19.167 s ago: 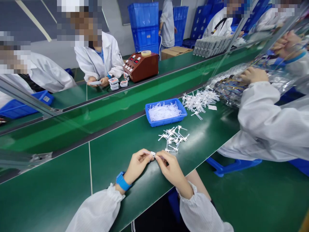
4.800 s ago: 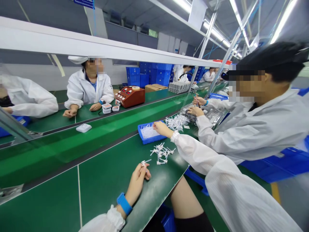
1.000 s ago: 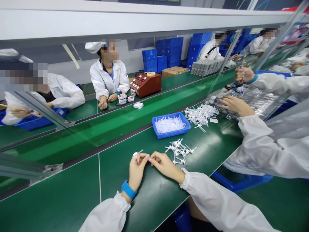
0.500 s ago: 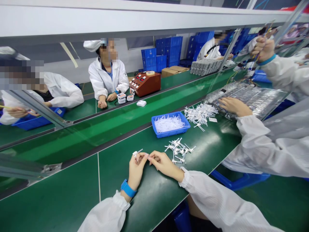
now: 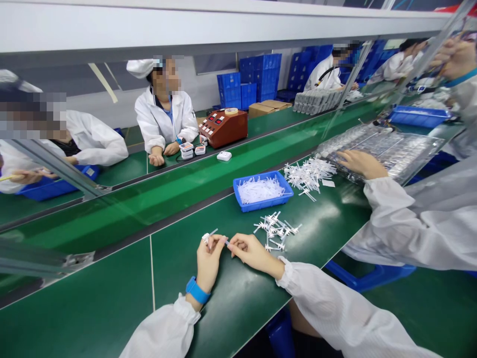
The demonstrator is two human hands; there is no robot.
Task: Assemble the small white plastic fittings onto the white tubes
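My left hand [image 5: 208, 259], with a blue wristband, is closed in a pinch. Between its fingers sits a small white plastic part with a thin tube [image 5: 207, 237], its end sticking out past the fingers. My right hand [image 5: 254, 252] pinches a short, thin translucent tube [image 5: 227, 242] that bridges the small gap to my left fingertips. Whether this tube joins the white part is hidden by the fingers. Right of my hands lies a loose pile of white parts with tubes fitted [image 5: 276, 231]. Behind it, a blue tray [image 5: 261, 205] holds many loose translucent tubes.
A larger heap of white tubed parts [image 5: 309, 174] lies beyond the tray. A co-worker's hand [image 5: 363, 163] rests on clear plastic trays [image 5: 395, 149] at right. A green conveyor [image 5: 167, 186] carries a white device [image 5: 224, 156]; across it stands a brown control box [image 5: 227, 130].
My fingertips have drawn slightly apart, and more of the thin tube shows between them. The co-worker's raised hand moved right, and the white device on the conveyor shifted right.
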